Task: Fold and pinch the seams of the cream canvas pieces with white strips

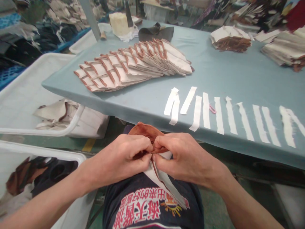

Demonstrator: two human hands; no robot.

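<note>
Over my lap, my left hand (133, 151) and my right hand (175, 154) meet at a brown and off-white fabric piece (144, 128). Each hand pinches it between thumb and bent fingers, with the fingertips of both almost touching. Gathered brown cloth rises above the fingers. Below them hang the off-white layers (164, 183), parted along a brown-edged seam, over a dark printed apron (135, 206). My fingers hide the exact spot where the cloth is pinched. On the table edge beyond my right hand lies a row of white fabric strips (219, 116).
The blue-covered table (78, 98) carries a fanned stack of off-white, brown-edged pieces (133, 65), a small pink item (212, 109) and more stacks (230, 38) at the back right. White bins (78, 119) with cloth stand left. A metal post (90, 19) rises at the far left corner.
</note>
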